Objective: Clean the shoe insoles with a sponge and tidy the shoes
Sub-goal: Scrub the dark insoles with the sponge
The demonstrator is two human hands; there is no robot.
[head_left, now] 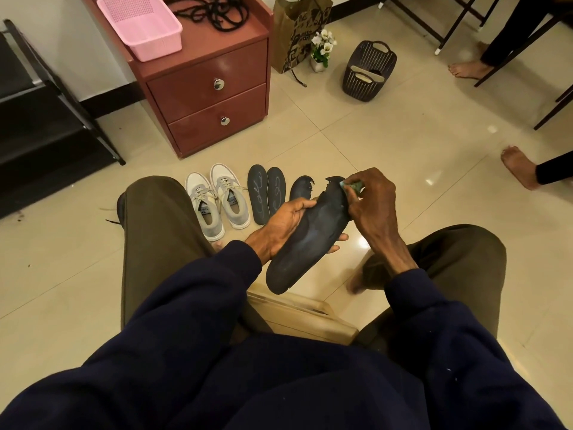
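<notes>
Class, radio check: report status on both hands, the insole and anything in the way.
Left hand grips dark insole mid-length. Right hand presses green sponge on its torn toe end. Nothing in the way.

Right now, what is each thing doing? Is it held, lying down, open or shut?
Left hand: shut on held insole.
Right hand: shut on sponge.
Held insole: tilted, torn at the toe.
Sponge: pressed against that toe.
Floor insoles: lying flat, side by side.
Sneakers: upright, laced, paired.
Drawers: both shut.
Pink basket: upright on cabinet.
</notes>
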